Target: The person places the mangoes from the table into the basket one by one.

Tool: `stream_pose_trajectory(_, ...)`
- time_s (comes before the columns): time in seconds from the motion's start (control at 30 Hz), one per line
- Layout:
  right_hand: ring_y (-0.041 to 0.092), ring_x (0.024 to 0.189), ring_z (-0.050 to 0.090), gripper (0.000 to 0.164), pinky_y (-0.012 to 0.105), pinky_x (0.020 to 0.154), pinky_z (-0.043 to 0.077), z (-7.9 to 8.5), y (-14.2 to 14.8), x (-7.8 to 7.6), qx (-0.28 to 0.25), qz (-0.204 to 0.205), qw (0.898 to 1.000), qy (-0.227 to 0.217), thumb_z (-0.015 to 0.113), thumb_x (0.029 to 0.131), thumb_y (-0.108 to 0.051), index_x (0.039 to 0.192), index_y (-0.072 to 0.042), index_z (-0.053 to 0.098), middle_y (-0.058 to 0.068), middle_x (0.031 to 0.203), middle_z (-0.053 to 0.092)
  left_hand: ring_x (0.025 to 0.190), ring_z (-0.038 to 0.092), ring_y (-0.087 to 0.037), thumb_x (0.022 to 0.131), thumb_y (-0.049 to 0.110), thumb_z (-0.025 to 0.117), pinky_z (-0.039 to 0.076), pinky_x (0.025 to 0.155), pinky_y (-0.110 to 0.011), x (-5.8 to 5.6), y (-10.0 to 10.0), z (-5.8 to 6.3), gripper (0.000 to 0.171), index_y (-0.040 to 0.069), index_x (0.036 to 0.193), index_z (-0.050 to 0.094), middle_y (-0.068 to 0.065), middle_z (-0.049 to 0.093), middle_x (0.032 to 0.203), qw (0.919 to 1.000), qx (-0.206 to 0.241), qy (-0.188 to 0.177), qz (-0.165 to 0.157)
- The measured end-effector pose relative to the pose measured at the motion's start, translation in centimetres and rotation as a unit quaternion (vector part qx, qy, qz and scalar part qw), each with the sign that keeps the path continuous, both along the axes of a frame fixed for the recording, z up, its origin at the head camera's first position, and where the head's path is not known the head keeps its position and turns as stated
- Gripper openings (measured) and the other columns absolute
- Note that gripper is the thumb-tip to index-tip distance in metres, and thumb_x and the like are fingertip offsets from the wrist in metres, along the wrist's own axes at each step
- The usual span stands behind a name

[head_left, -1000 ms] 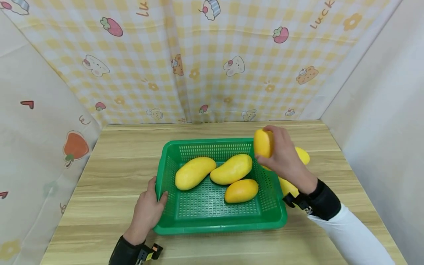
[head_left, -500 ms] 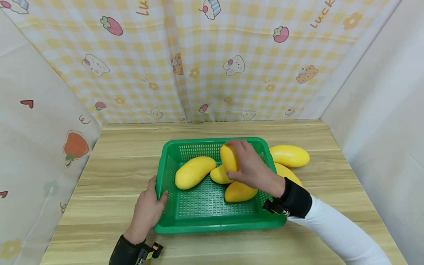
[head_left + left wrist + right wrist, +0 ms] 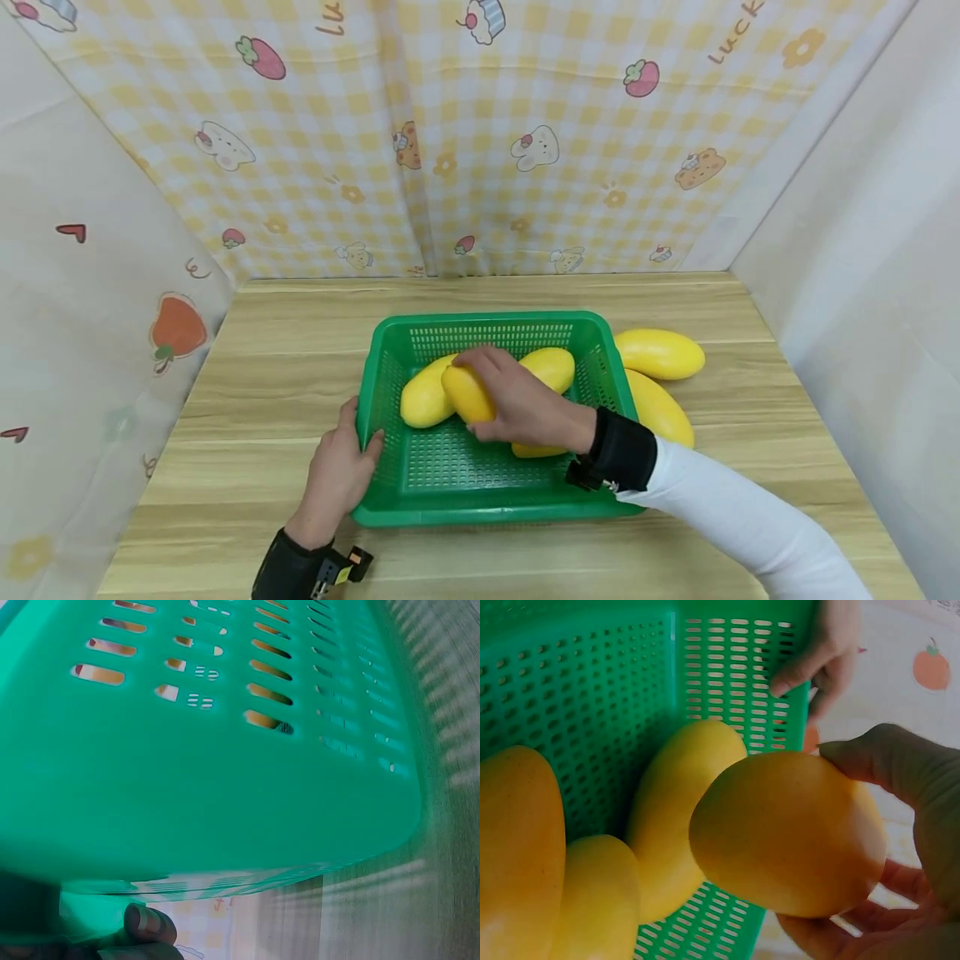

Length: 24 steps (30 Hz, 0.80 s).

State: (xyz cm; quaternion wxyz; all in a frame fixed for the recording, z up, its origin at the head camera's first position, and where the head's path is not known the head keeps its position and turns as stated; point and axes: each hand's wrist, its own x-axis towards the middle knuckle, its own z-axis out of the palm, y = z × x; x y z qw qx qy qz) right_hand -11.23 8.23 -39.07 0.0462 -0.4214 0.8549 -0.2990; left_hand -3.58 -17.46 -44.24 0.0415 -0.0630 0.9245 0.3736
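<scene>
My left hand [image 3: 341, 467] grips the left rim of a green plastic basket [image 3: 495, 515], thumb inside and fingers outside. The left wrist view is filled by the basket's slotted wall [image 3: 210, 787], with fingertips [image 3: 146, 922] at its edge. Over the basket's middle, my right hand [image 3: 521, 404] holds a yellow-orange mango [image 3: 467, 393] between thumb and fingers, seen close in the right wrist view as the held mango [image 3: 787, 832]. Below it inside the basket lie a left mango [image 3: 424, 400], a back-right mango [image 3: 553, 367] and a front mango [image 3: 536, 451] mostly hidden by my hand.
Right of the basket, two more mangoes rest on the wooden table [image 3: 765, 467]: a far mango [image 3: 660, 353] and a nearer mango [image 3: 660, 408], partly behind the right forearm. A checked curtain [image 3: 480, 167] stands at the back, with pale side walls left and right.
My right hand has carried the mango leftward from over the basket's right rim to above its middle, now lower and beside the left mango. The left hand has stayed on the rim.
</scene>
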Motion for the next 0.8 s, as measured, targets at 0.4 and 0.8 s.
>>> stream_pose_trajectory(0.4,0.016,0.123,0.040,0.070,0.025,0.099,0.037,-1.2,-1.4,-0.1,0.071,0.129,0.989,-0.004,0.077,0.076,-0.011,0.137,-0.014,0.042,0.003,0.137,0.042,0.072,0.065,-0.026,0.094,0.011,0.056,0.052,0.054,-0.037,-0.2,0.1,-0.1,0.058,-0.010,0.140,0.028,-0.030,0.063,0.100,1.0000,-0.002,-0.001,-0.002)
stream_pose_trajectory(0.8,0.013,0.128,0.034,0.072,0.020,0.093,0.040,-2.6,-2.3,-0.7,0.142,0.242,0.960,0.017,0.079,0.075,-0.003,0.137,-0.020,0.046,0.000,0.140,0.039,0.073,0.066,-0.027,0.094,0.010,0.056,0.053,0.054,-0.036,-0.2,0.1,0.1,0.058,-0.010,0.140,0.027,-0.031,0.063,0.100,1.0000,0.000,-0.005,-0.002)
